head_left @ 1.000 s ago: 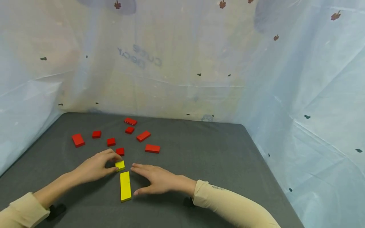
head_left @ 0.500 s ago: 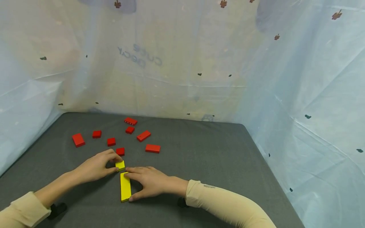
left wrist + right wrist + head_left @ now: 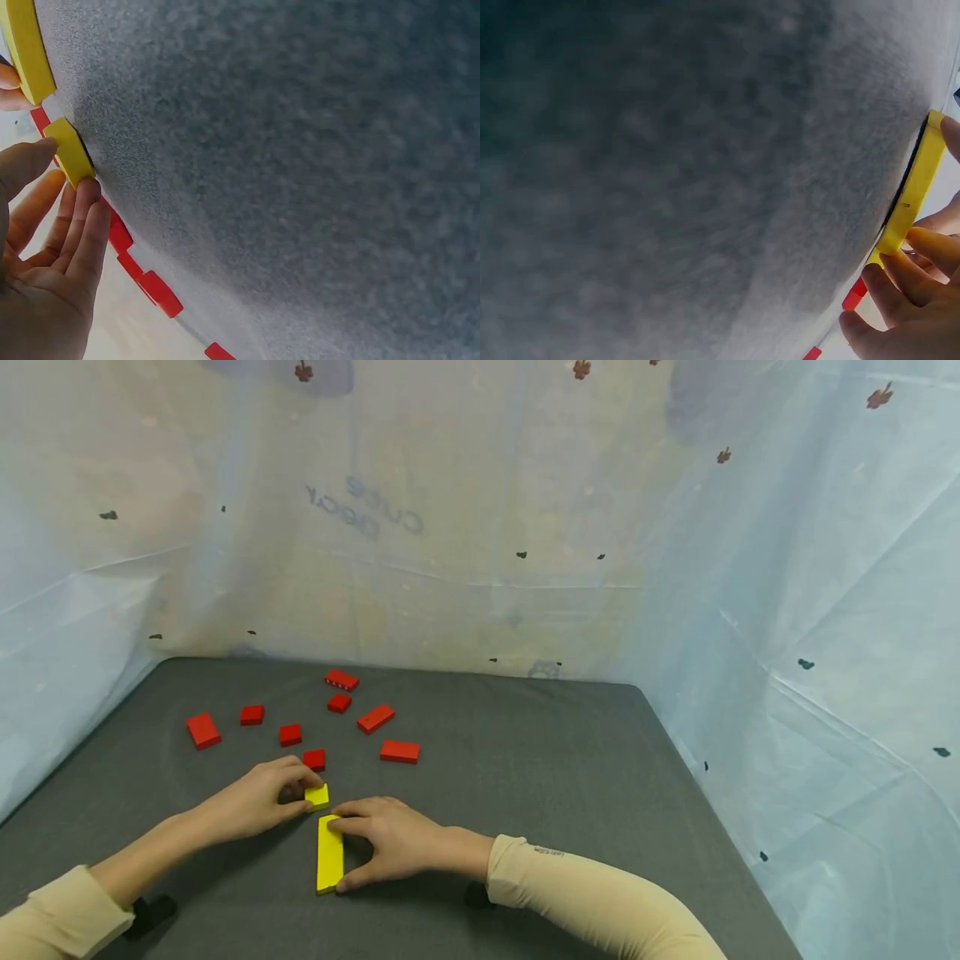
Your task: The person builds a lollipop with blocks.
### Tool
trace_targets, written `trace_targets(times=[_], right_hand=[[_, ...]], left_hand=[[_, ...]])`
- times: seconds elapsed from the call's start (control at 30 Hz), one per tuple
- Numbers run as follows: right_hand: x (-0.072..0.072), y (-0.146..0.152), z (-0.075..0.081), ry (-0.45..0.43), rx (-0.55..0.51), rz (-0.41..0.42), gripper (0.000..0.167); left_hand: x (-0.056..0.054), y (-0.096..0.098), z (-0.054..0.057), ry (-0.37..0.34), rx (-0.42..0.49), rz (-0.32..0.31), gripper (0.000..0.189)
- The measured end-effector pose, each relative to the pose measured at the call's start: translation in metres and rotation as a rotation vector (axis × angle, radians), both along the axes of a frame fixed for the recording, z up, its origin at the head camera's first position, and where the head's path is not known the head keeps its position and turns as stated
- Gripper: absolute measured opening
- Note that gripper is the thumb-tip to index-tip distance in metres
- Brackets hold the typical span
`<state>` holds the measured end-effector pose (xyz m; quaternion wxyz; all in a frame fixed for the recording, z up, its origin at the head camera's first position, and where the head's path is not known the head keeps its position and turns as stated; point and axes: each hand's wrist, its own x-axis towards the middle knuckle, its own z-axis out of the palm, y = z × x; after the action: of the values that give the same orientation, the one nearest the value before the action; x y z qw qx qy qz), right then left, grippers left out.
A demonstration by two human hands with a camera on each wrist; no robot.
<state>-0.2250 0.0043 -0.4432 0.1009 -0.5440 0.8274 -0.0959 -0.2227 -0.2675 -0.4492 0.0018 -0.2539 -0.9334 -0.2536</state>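
In the head view my left hand point(image 3: 258, 795) pinches a small yellow block point(image 3: 318, 798) on the dark grey table. The left wrist view has the thumb at one end of that small yellow block point(image 3: 70, 152) and the fingertips at the other. Just nearer to me lies a long yellow block point(image 3: 329, 860), its length running away from me. My right hand point(image 3: 397, 839) grips it from the right, thumb by the near end and fingers at the far end. In the right wrist view the long yellow block point(image 3: 915, 191) lies flat. A narrow gap separates the two blocks.
Directly beyond the small yellow block sits a small red block point(image 3: 314, 760). Several more red blocks, such as a longer red block point(image 3: 400, 752) and another red block point(image 3: 203, 731), are scattered farther back. A pale plastic sheet point(image 3: 450, 527) hangs behind the grey table point(image 3: 525, 760).
My right hand has come left from beside the long yellow block and now holds it by its ends. The left hand stays at the small yellow block.
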Motion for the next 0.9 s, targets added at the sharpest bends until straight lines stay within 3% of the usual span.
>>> trace_targets(times=[0.4, 0.63, 0.9], right_hand=[[-0.004, 0.026, 0.007, -0.027, -0.084, -0.06, 0.076], [-0.007, 0.05, 0.007, -0.031, -0.159, -0.113, 0.078], [-0.005, 0.084, 0.009, -0.071, -0.245, -0.206, 0.079]], left_hand=[[-0.012, 0.016, 0.002, 0.114, 0.057, 0.002, 0.03], [-0.028, 0.043, 0.008, 0.099, 0.104, 0.004, 0.029], [-0.046, 0.081, 0.017, 0.071, 0.16, -0.055, 0.029]])
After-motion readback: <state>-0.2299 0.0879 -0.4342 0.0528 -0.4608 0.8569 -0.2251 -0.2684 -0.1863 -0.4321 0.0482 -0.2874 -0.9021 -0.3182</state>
